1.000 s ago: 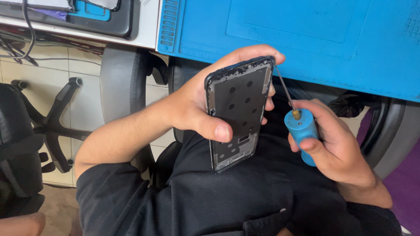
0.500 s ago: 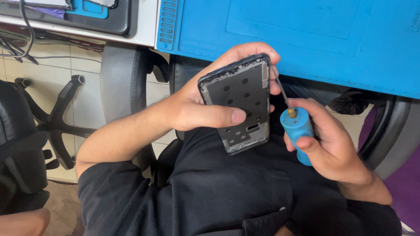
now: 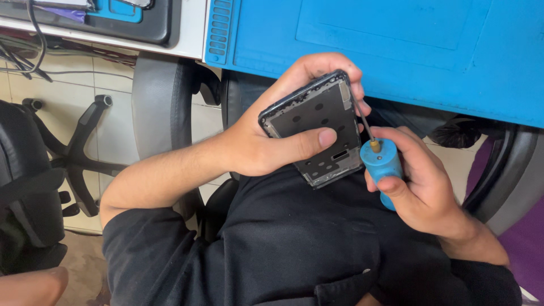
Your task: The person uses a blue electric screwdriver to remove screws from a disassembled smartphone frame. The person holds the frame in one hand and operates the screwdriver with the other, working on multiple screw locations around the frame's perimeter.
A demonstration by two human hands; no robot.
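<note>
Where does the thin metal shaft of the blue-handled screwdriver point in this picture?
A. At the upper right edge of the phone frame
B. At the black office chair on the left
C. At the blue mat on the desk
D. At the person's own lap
A: the right hand grips the blue-handled screwdriver, and its shaft runs up to the upper right edge of the phone frame, which the left hand holds.

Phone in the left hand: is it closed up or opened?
Opened. The phone frame in the left hand shows a bare inner plate with holes, no screen or cover over it.
</note>
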